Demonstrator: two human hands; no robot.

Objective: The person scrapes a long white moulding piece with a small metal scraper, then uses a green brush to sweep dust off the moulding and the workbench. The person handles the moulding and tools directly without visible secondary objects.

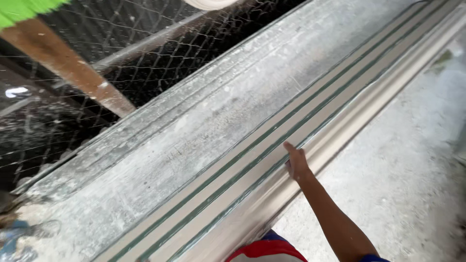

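Fingers first: the right hand (295, 162) has them stretched out flat and held close together, fingertips (288, 145) pressing down onto the pale moulded strip (272, 160), not clamped around anything. The hand lies along the strip's length, palm down, thumb side tucked toward the near edge. Behind it the bare forearm (335, 218) runs down to the near right, out past the bottom of the view.

The strip itself is long and cream-coloured, running diagonally from the near left to the far right, with dark green grooves (242, 167) drawn along it in parallel lines. The hand sits right on the nearer groove, close to the rounded, stepped lip (340, 131) that forms the strip's near edge.

Beyond the strip, on its far side, there is the long grey worktable (194, 126), dusty and streaked with white residue, following the same diagonal. Further out still, wire mesh (121, 58) hangs behind the table, and a brown wooden beam (68, 68) slants across it at the far left, with a flash of green (19, 12) in the corner.

To the right of the strip, a rough grey concrete floor (403, 170). At the very bottom, a red, white and blue garment (267, 250) shows below the strip.

The left hand is out of sight altogether.
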